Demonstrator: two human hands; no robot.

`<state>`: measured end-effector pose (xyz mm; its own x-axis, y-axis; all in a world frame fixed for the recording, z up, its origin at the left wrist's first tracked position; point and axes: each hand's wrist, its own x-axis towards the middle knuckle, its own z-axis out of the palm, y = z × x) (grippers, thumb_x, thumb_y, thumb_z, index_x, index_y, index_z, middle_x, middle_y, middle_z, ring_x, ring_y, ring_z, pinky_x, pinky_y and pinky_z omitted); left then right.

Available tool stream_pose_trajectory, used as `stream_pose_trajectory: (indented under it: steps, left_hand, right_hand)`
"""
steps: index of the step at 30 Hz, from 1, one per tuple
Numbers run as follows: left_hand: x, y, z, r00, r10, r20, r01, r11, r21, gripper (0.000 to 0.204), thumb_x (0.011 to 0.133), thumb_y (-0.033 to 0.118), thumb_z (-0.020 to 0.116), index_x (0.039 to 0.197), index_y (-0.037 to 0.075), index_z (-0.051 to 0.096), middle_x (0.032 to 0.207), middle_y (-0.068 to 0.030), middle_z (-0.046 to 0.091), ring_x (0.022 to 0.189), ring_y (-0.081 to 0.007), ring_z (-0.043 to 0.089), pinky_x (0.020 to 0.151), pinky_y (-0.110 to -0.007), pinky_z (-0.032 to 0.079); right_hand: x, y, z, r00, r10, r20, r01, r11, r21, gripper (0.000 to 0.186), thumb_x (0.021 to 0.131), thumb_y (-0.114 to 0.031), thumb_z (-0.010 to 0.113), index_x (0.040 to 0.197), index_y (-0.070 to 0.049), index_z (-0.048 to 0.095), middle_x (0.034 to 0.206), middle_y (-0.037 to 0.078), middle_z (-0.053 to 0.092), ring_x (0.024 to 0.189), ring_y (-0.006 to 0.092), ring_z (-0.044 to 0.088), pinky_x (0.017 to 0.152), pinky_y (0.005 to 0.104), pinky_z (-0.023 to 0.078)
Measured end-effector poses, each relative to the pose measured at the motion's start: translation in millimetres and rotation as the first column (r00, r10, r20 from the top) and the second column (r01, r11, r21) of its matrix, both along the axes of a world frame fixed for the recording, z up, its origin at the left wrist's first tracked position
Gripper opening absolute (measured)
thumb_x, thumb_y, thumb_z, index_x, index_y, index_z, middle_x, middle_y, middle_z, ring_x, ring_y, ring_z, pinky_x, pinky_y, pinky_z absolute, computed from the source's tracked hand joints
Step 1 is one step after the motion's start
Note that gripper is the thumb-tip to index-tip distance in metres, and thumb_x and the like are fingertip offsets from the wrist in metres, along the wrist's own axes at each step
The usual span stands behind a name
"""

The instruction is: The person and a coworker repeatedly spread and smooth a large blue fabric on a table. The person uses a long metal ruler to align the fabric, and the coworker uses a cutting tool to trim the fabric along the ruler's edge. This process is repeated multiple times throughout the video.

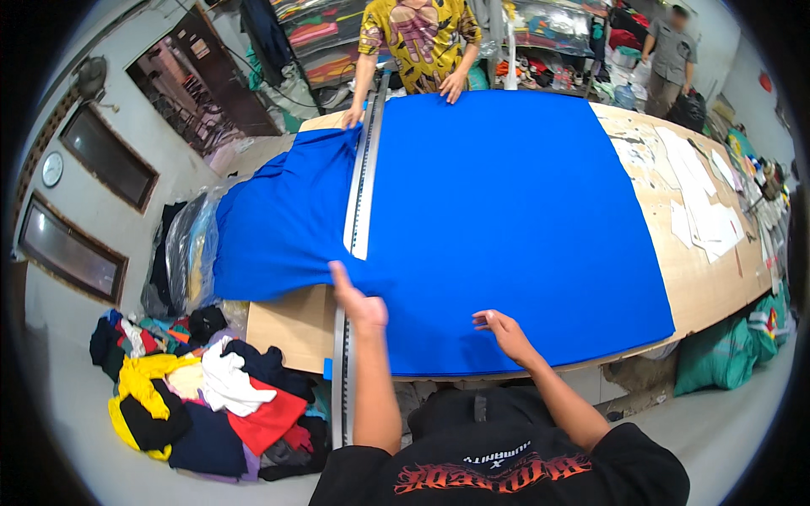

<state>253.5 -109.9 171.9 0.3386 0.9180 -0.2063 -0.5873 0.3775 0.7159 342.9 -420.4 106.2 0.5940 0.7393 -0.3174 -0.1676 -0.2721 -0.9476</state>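
A wide sheet of blue fabric (506, 219) lies spread over the table. Its left part (278, 219) is wrinkled and hangs past the table's left edge. Folds in that part run to my left hand (361, 305), which is closed at the fabric's near edge beside the metal rail (363, 185); slight blur softens its fingers. Over the near part of the sheet is my right hand (504, 333), fingers loosely bent and apart, holding nothing. Across the table, a co-worker's hand (353, 115) grips the fabric's far edge near the rail, and their other hand (453, 86) rests at the table's far edge.
White paper pattern pieces (700, 194) lie on the wooden table (629, 135) at the right. A heap of mixed clothes (211, 405) sits on the floor at left. Green sacks (717, 358) stand at lower right. Another person (672, 59) stands at the back right.
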Motion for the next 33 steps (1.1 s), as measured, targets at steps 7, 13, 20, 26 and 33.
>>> stream_pose_trajectory:
  steps: [7,13,20,26,33]
  left_hand:
    - [25,-271,-26,0.724,-0.491,-0.484,0.674,0.651,0.349,0.043,0.108,0.041,0.059,0.121,0.0,0.069,0.103,-0.0015,0.066,0.093,-0.0111,0.059,0.084,-0.033,0.049]
    - [70,-343,-46,0.358,-0.927,-0.115,0.933,0.351,0.08,0.063,0.107,0.052,0.055,0.142,0.001,0.055,0.136,-0.0108,0.062,0.126,-0.0207,0.058,0.111,-0.04,0.044]
    - [120,-271,-50,0.967,-0.162,0.198,0.224,0.908,-0.354,0.049,0.102,0.04,0.068,0.138,0.008,0.059,0.135,-0.0087,0.065,0.121,-0.0289,0.063,0.11,-0.047,0.048]
    - [101,-184,-82,0.952,0.138,-0.272,-0.189,0.967,-0.173,0.051,0.106,0.04,0.061,0.124,-0.008,0.058,0.126,-0.0202,0.064,0.114,-0.0292,0.064,0.1,-0.044,0.054]
    - [89,-199,-98,0.647,0.234,-0.725,-0.048,0.962,0.267,0.067,0.1,0.058,0.066,0.077,-0.004,0.054,0.082,-0.0078,0.059,0.076,-0.0156,0.051,0.067,-0.038,0.048]
  right_hand:
    - [53,-41,57,0.872,-0.104,-0.478,0.066,0.993,-0.096,0.08,0.1,-0.054,0.065,0.141,0.013,0.051,0.13,0.021,0.065,0.122,0.0296,0.062,0.1,0.0436,0.052]
    - [124,-172,128,0.804,-0.559,-0.203,0.594,0.775,0.215,0.047,0.096,-0.024,0.08,0.126,0.005,0.058,0.124,0.015,0.067,0.111,0.0233,0.066,0.097,0.0397,0.054]
    - [181,-368,171,0.657,-0.753,-0.027,0.733,0.631,0.255,0.054,0.102,-0.028,0.07,0.14,0.006,0.053,0.128,0.018,0.065,0.114,0.0284,0.067,0.097,0.0426,0.055]
    - [241,-437,103,0.675,-0.62,0.4,0.687,0.726,-0.032,0.05,0.106,-0.033,0.062,0.136,0.008,0.06,0.125,0.016,0.068,0.111,0.0255,0.065,0.098,0.0393,0.052]
    - [263,-454,-57,0.737,-0.412,0.535,0.668,0.563,-0.487,0.073,0.095,-0.041,0.074,0.142,0.012,0.055,0.147,0.031,0.056,0.14,0.0401,0.052,0.118,0.0449,0.04]
